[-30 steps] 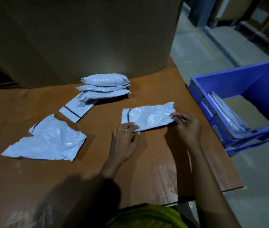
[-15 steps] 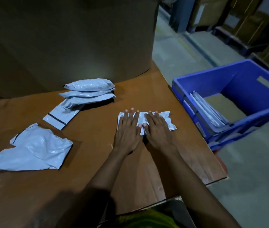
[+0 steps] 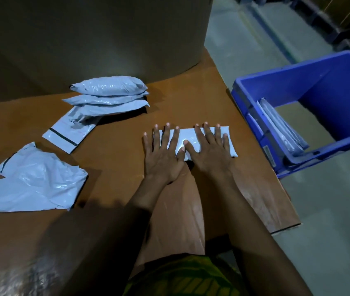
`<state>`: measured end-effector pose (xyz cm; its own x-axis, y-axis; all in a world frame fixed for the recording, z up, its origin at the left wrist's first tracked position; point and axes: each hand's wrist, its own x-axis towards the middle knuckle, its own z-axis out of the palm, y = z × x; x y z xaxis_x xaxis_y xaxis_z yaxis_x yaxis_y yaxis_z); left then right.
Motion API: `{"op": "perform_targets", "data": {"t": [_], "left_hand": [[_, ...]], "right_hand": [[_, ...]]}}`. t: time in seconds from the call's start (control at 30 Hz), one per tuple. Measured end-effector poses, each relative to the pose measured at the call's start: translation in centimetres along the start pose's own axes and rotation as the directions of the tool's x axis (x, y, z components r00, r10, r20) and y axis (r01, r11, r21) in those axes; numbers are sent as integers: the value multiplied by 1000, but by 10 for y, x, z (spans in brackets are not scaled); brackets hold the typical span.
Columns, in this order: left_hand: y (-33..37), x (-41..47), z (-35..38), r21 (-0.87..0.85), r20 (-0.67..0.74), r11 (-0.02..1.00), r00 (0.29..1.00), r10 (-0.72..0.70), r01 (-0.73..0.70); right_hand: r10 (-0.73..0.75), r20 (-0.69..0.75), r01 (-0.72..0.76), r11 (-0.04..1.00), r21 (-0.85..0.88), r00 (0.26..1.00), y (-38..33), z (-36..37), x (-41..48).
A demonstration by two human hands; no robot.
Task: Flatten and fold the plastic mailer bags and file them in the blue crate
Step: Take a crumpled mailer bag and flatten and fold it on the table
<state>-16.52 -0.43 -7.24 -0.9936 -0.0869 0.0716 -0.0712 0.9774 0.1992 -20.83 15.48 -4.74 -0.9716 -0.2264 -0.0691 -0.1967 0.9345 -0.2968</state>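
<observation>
Mailers (image 3: 282,130) on edge in blue crate (image 3: 330,82)

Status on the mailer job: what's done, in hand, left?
Done: a few flat mailers stand filed in the blue crate. In hand: left hand and right hand press flat on one folded mailer near the right edge of the table, not yet filed. Left: the stack of puffy mailers at the back and the crumpled mailer at far left, neither flattened yet.
</observation>
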Motion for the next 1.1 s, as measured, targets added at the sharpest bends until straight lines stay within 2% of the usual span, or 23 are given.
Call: {"op": "perform_targets", "data": {"t": [0.13, 0.3, 0.43, 0.6, 0.7, 0.77, 0.93, 1.1], "left_hand": [[-3, -14, 3, 21, -50, 999, 998, 44, -43], [-5, 4, 0, 24, -11, 1000, 1000, 4, -3], [-3, -15, 0, 49, -32, 998, 999, 38, -36], [-4, 1, -2, 18, -6, 1000, 1000, -1, 2], [-5, -5, -1, 3, 0, 1000, 1000, 23, -23], [-9, -9, -4, -37, 4, 999, 1000, 23, -23], [-31, -11, -12, -68, -64, 970, 969, -238, 233], [-32, -12, -9, 63, -94, 996, 994, -59, 65]], "right_hand": [[-25, -105, 24, 1000, -11, 994, 6, 11, -19], [-29, -94, 28, 999, -19, 995, 7, 8, 4], [-40, -181, 35, 999, -35, 983, 9, 19, -17], [-30, -146, 27, 999, -23, 989, 6, 13, 0], [-43, -151, 42, 999, -10, 988, 8, 14, -7], [-64, -98, 69, 996, 49, 993, 11, 8, -9], [-230, -68, 233, 972, 32, 971, -15, 7, -13], [-177, -95, 177, 984, -9, 980, -28, 24, -11]]}}
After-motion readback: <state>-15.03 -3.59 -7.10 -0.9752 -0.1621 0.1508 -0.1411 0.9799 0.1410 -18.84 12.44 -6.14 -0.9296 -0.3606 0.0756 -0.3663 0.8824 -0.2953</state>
